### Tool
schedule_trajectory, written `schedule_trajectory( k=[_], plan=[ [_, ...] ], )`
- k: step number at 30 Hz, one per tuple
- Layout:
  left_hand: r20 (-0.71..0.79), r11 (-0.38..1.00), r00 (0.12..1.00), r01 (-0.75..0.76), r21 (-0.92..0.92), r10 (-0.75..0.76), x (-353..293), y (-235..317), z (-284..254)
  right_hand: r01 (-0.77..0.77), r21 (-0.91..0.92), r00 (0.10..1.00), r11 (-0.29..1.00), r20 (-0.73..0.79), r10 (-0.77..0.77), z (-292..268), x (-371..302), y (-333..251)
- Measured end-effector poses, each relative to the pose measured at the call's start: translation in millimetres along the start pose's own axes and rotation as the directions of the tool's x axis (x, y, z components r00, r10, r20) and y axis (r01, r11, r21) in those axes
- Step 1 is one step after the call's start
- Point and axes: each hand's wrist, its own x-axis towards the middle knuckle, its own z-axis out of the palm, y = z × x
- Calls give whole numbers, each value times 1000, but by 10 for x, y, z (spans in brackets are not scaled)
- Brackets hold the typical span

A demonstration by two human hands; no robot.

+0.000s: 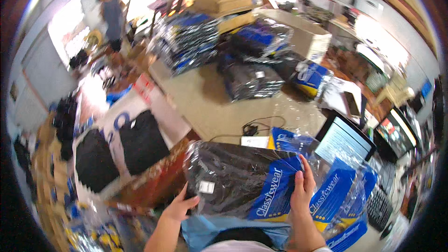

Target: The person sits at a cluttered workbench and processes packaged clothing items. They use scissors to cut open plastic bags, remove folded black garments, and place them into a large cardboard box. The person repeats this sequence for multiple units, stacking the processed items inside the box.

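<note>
Between my two hands is a dark folded garment in a clear plastic bag, with a blue and yellow printed panel at its right end and a small white sticker near its left. My left hand grips its lower left edge, thumb on top. At the right end, my right hand closes around the edge, thumb over the blue panel. Below and to the right, several clear bags with blue panels overlap on the table. Light blue cloth shows under the held package.
Stacked bagged garments and a cardboard box stand at the table's far side. A tablet, phone and keyboard sit at right. Two black folded garments lie on white sheeting at left. Another person stands far left.
</note>
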Motion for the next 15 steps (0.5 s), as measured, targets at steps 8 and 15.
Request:
schedule_trajectory(
  k=[8,15],
  plan=[
    [271,927,932,-138,-348,240,285,-605,-311,275,-410,960,870,64,-273,21,-234,-73],
    [199,914,899,-352,-204,391,433,-1040,-567,290,-473,943,832,-5,-332,87,-157,-48]
  ],
)
